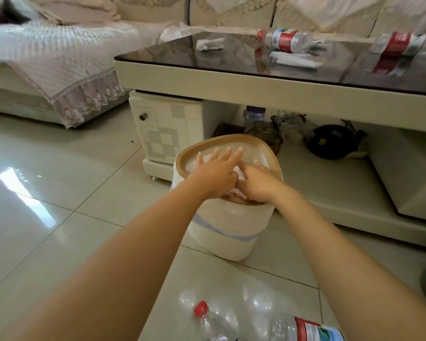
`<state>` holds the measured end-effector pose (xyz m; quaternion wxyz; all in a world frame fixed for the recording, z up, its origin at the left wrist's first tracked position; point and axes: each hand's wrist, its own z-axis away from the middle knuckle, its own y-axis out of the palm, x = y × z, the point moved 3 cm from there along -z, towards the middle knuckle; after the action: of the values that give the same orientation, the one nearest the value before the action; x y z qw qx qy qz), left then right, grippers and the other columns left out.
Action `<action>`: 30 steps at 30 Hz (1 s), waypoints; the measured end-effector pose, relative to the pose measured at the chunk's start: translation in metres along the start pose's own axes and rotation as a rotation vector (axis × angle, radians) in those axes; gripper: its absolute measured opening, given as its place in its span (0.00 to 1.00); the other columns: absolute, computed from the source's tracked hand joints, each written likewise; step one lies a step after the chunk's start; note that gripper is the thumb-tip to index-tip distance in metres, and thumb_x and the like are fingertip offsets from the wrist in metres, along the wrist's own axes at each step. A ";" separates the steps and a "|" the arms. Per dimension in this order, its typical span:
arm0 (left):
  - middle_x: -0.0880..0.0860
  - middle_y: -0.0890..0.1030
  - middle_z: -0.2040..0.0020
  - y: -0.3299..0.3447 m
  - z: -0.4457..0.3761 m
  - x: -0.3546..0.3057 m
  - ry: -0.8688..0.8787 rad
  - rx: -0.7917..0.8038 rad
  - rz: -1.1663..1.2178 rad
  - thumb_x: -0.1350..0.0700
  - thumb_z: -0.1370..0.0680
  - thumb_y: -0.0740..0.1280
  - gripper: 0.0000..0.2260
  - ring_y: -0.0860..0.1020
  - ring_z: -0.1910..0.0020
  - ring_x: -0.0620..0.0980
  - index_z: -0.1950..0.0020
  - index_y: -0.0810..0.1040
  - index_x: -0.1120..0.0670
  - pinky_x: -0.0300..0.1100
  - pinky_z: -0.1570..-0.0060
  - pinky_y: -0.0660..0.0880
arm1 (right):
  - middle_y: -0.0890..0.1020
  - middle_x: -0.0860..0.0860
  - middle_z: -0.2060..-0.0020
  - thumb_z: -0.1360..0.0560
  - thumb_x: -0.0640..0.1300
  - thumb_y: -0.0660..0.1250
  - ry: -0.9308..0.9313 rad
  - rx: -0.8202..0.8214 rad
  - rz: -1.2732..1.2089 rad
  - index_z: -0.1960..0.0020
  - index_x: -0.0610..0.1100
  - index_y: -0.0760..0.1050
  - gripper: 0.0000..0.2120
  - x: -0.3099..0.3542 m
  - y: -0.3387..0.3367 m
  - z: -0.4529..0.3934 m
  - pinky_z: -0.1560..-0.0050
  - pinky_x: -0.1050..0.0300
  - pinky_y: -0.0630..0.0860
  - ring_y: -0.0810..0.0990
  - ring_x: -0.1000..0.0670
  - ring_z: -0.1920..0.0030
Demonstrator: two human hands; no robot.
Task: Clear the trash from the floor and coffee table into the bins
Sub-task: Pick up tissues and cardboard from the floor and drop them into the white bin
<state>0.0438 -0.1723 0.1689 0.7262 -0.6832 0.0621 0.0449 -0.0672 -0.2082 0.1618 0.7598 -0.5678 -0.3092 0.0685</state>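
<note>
White crumpled paper sits in the mouth of the bin, and both hands are over it. The left hand is spread flat with straight fingers, holding nothing; the right hand curls down onto the paper, though I cannot tell whether it grips or only presses. The step looks like packing trash down. Much remains: a red-capped bottle on the floor in front of the bin, and behind the bin, on the coffee table, a bottle and a tissue. Next calls for freeing both hands and reaching for the near bottle.
</note>
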 end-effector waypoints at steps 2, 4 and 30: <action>0.49 0.49 0.21 0.001 0.004 0.004 -0.011 -0.045 -0.049 0.50 0.18 0.50 0.26 0.46 0.23 0.52 0.22 0.42 0.44 0.61 0.29 0.40 | 0.63 0.49 0.25 0.22 0.54 0.57 -0.012 -0.061 0.140 0.24 0.55 0.57 0.27 0.000 -0.003 0.005 0.27 0.44 0.53 0.49 0.45 0.23; 0.48 0.55 0.22 -0.003 0.014 0.005 0.016 -0.189 -0.079 0.47 0.18 0.51 0.24 0.50 0.23 0.51 0.22 0.48 0.44 0.58 0.27 0.43 | 0.65 0.50 0.26 0.22 0.53 0.59 -0.054 -0.228 0.207 0.26 0.53 0.62 0.25 0.001 -0.008 0.016 0.26 0.45 0.51 0.51 0.46 0.23; 0.53 0.73 0.32 0.162 0.158 -0.113 0.513 -0.059 -0.003 0.50 0.24 0.68 0.26 0.74 0.36 0.56 0.27 0.66 0.50 0.53 0.40 0.70 | 0.68 0.45 0.29 0.25 0.58 0.55 0.089 -0.044 0.287 0.26 0.48 0.61 0.30 -0.131 0.138 0.340 0.30 0.39 0.62 0.65 0.42 0.29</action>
<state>-0.0875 -0.0021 0.0358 0.6663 -0.6933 0.2420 -0.1294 -0.3239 0.0585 0.0409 0.7425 -0.6253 -0.1920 0.1444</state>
